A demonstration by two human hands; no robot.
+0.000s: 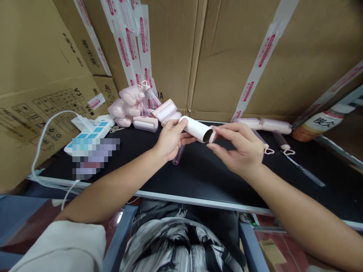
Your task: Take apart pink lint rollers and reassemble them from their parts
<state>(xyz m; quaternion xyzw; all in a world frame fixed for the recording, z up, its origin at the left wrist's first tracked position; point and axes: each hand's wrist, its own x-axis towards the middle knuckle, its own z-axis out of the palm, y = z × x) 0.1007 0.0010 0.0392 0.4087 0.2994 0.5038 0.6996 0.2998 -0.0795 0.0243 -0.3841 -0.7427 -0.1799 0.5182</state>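
My left hand (169,141) is closed around a white lint roller refill (195,127), which lies tilted with its hollow cardboard end toward the right. Between the thumb and fingers of my right hand (241,149) is a small pale pink end cap (212,135), right beside that open end. Whether cap and roll touch, I cannot tell. A translucent pink handle (177,155) shows below my left hand, its upper part hidden. Behind, pink lint roller heads (145,123) are piled up, with clear handles among them.
On the right are more pink rollers (275,125), a capped bottle (319,122) and a thin clear-handled tool (303,169). A power strip (89,136) with a white cable stands left, near a blurred purple item (96,158). Cardboard boxes (170,49) wall off the black tabletop's (221,185) back.
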